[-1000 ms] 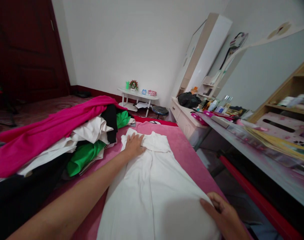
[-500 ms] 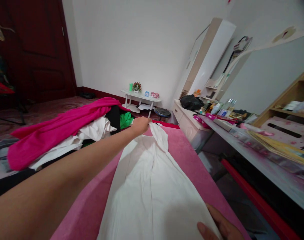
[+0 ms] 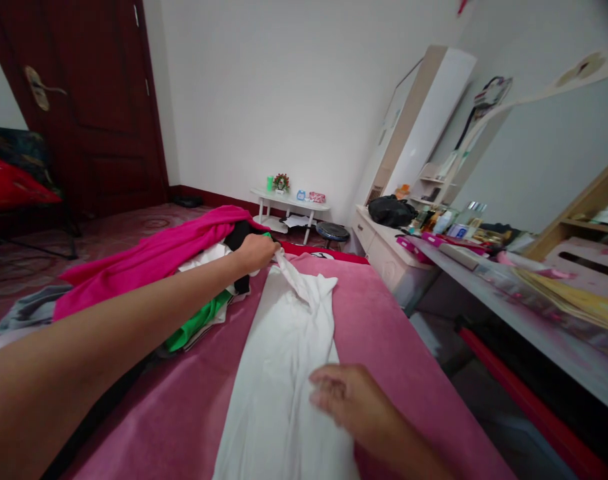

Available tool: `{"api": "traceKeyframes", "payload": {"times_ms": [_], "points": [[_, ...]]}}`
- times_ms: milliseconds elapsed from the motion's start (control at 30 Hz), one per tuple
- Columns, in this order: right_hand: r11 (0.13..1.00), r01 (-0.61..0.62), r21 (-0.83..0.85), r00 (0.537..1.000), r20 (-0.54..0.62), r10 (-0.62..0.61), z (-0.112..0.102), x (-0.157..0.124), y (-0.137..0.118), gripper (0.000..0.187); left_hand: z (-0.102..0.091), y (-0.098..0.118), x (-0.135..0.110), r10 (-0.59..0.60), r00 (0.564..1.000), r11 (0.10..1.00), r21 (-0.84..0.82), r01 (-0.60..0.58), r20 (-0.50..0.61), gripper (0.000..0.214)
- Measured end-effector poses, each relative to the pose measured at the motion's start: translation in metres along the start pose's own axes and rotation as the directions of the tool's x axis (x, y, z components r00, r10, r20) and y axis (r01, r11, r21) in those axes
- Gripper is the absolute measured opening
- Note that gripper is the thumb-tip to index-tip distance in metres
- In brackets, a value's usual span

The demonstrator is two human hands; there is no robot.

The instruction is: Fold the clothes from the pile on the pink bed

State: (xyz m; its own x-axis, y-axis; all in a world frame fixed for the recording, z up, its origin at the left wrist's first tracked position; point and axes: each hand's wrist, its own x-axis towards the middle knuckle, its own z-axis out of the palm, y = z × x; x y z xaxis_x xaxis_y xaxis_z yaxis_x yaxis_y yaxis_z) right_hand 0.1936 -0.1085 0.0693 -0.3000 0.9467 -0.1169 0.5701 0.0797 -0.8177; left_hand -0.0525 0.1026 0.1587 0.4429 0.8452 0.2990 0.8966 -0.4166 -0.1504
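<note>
A white garment (image 3: 284,353) lies lengthwise on the pink bed cover (image 3: 384,333). My left hand (image 3: 257,253) reaches far forward and is closed on the garment's far end, lifting it off the cover. My right hand (image 3: 351,400) rests on the garment's right side near me, fingers curled slightly and spread on the cloth. Beside my left hand is a heap of clothes (image 3: 184,267) with a bright pink piece on top and white, black and green ones under it.
A low white table (image 3: 289,200) with small items stands by the far wall. A cluttered desk (image 3: 509,280) and white cabinet (image 3: 379,247) run along the right. A dark red door (image 3: 94,113) is at the back left. A stool (image 3: 333,232) stands past the bed.
My left hand went from lying flat on the garment to gripping its far end and pulling it up and left. My right hand moved from the near right corner up onto the cloth.
</note>
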Motion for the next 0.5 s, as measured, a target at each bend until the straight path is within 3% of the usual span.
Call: {"api": "traceKeyframes", "payload": {"times_ms": [33,100,200,333,400,500], "points": [[0.999,0.039,0.019,0.987,-0.158,-0.036,-0.010,0.019,0.001,0.028,-0.003,0.001,-0.002,0.015,1.000,1.000,0.014,-0.015,-0.001,0.025],[0.993,0.108,0.046,0.919,-0.387,-0.082,-0.027,0.062,0.010,0.030,-0.011,0.007,-0.009,0.057,0.998,0.998,0.034,-0.056,-0.004,0.024],[0.989,0.145,0.031,0.815,-0.571,-0.102,-0.044,0.120,0.035,0.032,-0.024,0.026,-0.033,0.164,0.987,0.985,0.056,-0.163,-0.003,0.024],[0.995,0.088,-0.046,0.787,-0.610,-0.098,-0.048,0.169,0.064,0.038,-0.029,0.055,-0.088,0.287,0.944,0.955,0.029,-0.295,0.160,0.020],[0.994,0.049,-0.099,0.795,-0.599,-0.098,-0.045,0.181,0.070,0.038,-0.022,0.062,-0.114,0.259,0.928,0.966,-0.051,-0.255,0.270,0.025],[0.974,0.007,-0.227,0.836,-0.533,-0.130,-0.038,0.189,0.070,0.038,-0.002,0.054,-0.139,0.157,0.922,0.975,-0.205,-0.087,0.354,0.058]]}}
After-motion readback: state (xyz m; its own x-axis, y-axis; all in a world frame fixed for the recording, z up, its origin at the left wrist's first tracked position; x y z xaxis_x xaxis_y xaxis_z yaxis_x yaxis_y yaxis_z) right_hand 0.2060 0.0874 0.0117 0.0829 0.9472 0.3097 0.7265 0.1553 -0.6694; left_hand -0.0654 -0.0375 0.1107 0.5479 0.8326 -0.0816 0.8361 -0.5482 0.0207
